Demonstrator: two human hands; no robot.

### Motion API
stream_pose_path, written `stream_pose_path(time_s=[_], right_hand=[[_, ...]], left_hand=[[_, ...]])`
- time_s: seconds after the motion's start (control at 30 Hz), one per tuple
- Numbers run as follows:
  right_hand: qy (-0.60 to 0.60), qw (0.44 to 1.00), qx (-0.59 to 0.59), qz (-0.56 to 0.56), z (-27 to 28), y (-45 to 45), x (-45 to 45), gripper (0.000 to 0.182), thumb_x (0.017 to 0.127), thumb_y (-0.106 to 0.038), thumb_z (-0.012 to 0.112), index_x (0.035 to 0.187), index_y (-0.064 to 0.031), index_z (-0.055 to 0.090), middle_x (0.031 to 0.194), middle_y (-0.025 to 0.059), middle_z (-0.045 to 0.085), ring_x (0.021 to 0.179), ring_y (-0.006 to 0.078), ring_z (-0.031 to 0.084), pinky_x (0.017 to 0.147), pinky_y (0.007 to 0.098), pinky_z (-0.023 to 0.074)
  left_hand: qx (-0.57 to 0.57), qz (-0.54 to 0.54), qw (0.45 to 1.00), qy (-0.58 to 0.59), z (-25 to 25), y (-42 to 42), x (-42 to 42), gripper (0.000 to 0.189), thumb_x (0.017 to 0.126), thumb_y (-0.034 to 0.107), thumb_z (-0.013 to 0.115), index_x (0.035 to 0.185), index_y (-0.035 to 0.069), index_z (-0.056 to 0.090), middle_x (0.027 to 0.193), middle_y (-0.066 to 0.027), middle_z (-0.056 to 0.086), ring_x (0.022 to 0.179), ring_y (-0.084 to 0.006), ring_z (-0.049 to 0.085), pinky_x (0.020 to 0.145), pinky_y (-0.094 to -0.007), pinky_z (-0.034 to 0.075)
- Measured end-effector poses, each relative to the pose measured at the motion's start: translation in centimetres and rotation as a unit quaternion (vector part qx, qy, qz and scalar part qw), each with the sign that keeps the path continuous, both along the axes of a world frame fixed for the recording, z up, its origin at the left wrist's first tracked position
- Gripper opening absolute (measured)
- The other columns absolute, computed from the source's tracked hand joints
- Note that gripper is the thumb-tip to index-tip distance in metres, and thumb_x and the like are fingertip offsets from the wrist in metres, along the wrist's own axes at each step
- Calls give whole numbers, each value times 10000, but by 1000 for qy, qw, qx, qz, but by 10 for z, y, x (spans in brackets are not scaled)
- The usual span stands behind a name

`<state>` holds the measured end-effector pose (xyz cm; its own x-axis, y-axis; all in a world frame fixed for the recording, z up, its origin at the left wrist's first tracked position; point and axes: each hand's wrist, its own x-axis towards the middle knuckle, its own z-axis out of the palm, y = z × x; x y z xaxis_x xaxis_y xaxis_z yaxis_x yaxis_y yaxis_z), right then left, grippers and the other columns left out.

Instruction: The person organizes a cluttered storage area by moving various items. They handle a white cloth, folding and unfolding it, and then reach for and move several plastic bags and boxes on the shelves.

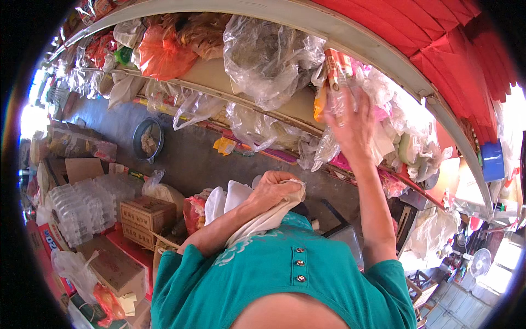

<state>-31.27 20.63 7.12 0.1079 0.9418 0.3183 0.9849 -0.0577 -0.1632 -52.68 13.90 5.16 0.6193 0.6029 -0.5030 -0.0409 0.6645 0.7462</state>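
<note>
My left hand [274, 190] is closed on the gathered edge of a white cloth bag [263, 218], which hangs down in front of my green shirt. Out over the shelf, my right hand [354, 127] is blurred, with its fingers apart and nothing plainly held in them. Just behind its fingertips is a red-and-white packet [337, 68]. An orange packet [319, 100] lies by the thumb. Clear plastic bags crowd around that hand, and a large crumpled clear plastic bag [269, 57] sits to its left on the shelf [205, 74].
An upper shelf edge [296, 20] curves above the bags. Further left on the shelf is an orange plastic bag [164, 53]. A blue basin [148, 140] stands on the floor. At lower left are a brown carton [148, 220] and stacked clear plastic containers [88, 205]. A fan [480, 262] stands far right.
</note>
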Motion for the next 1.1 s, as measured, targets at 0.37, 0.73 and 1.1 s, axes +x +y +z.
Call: stream_pose_path(time_s=[0.37, 0.73, 1.1], right_hand=[[-98, 990, 72, 77, -45, 43, 34, 383, 691, -168, 580, 1065, -127, 509, 1007, 126, 506, 930, 307, 477, 850, 434, 350], [162, 984, 77, 22, -39, 65, 137, 388, 700, 5, 541, 1088, 0, 529, 1013, 172, 568, 935, 259, 541, 849, 323, 405], [172, 979, 89, -58, -56, 68, 172, 315, 745, 10, 552, 1059, 4, 552, 914, 93, 607, 816, 138, 557, 756, 254, 439]], left_hand=[[-12, 52, 998, -13, -5, -2, -14, 168, 735, 140, 599, 827, 4, 631, 711, -16, 601, 616, -57, 518, 535, -183, 403], [-50, 50, 997, -43, -14, -8, -15, 139, 732, 103, 585, 818, 4, 630, 703, -24, 605, 603, -67, 529, 535, -193, 413], [8, 14, 999, 40, -15, -5, -17, 177, 718, 152, 575, 778, -1, 641, 681, -22, 601, 609, -63, 513, 534, -200, 391]])
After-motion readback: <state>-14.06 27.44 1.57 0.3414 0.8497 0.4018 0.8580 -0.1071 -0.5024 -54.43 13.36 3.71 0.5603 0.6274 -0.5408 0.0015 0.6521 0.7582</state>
